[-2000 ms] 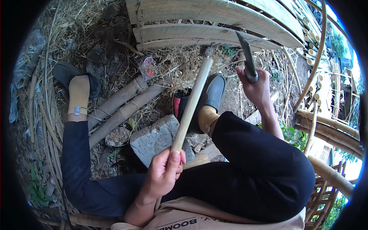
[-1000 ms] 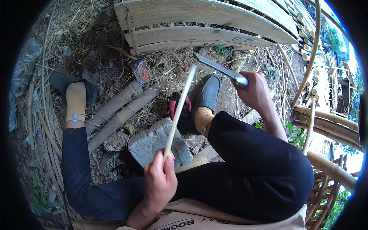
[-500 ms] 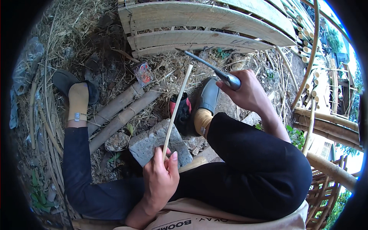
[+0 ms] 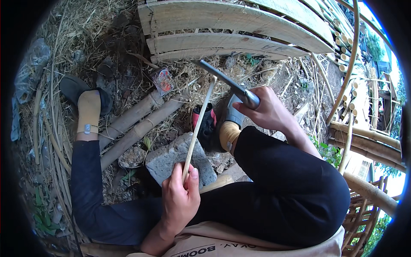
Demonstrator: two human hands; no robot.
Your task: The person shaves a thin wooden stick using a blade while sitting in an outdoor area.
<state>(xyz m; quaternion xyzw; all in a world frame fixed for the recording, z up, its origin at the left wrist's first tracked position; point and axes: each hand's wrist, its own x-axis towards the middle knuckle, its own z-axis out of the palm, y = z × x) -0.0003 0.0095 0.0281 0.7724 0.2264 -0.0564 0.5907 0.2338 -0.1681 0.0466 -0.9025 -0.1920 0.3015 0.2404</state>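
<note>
My left hand [image 4: 182, 199] is closed around the lower end of a thin pale bamboo strip [image 4: 199, 124], which slants up and away from me. Above and right of it, my right hand [image 4: 269, 109] grips a knife [image 4: 224, 75] by its dark, rounded handle. The long grey blade points up and left, its far part close to the strip's upper tip; whether they touch I cannot tell. Under the strip lies a rough grey stone block [image 4: 165, 160], just beyond my left hand. My right fingers are partly hidden behind the handle.
A slatted wooden crate [image 4: 231, 43] stands ahead. Two bamboo poles [image 4: 141, 130] lie left of the block, beside a crumpled wrapper [image 4: 162, 81]. A red and black item [image 4: 206, 122] sits by my right shoe [image 4: 234, 112]. Cut bamboo [image 4: 349, 96] is stacked at right; straw covers the ground.
My right hand has shifted slightly left and down, turning the knife so more of its blade face shows. The blade is nearer the strip's tip. My left hand has barely moved.
</note>
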